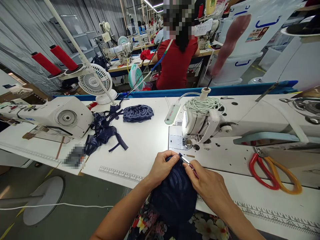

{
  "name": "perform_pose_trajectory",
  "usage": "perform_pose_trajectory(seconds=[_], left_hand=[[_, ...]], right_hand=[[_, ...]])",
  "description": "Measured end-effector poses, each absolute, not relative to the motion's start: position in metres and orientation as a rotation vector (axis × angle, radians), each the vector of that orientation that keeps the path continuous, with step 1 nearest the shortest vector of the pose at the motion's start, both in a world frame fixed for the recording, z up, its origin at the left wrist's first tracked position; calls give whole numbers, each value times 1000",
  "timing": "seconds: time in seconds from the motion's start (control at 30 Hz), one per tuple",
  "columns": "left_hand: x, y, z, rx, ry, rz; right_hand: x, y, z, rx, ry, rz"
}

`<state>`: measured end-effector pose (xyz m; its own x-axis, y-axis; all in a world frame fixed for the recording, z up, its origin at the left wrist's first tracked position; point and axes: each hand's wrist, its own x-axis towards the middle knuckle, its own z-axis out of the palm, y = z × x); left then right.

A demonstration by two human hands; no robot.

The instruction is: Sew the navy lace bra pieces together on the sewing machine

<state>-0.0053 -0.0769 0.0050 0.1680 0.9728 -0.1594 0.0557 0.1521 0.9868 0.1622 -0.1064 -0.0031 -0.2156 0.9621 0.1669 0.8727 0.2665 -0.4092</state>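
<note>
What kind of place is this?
Most likely a garment sewing workshop: a white sewing machine at left, red thread cones on a stand, and dark blue fabric pinched in the left hand.

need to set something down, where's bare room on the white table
Bare room: the white table between the navy strap heap and needle plate, patterned piece behind, ruler marks in front. Crowded: beside the left sewing machine, where the heap lies, and around the left hand and right hand.
</note>
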Motion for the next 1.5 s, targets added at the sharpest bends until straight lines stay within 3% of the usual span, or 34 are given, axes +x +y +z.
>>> perform_pose_trajectory(seconds=[0.8, 1.2, 1.5], left_hand=[[-6, -79, 8, 1231, 1152, 916], [-4, -96, 7, 2158, 1339, 1154], [2, -94, 5, 2226, 1319, 1096]], right_hand=[[178, -100, 5, -1607, -1762, 975], [169, -96, 14, -1379, -1549, 1190], [171, -101, 8, -1373, -1594, 1175]])
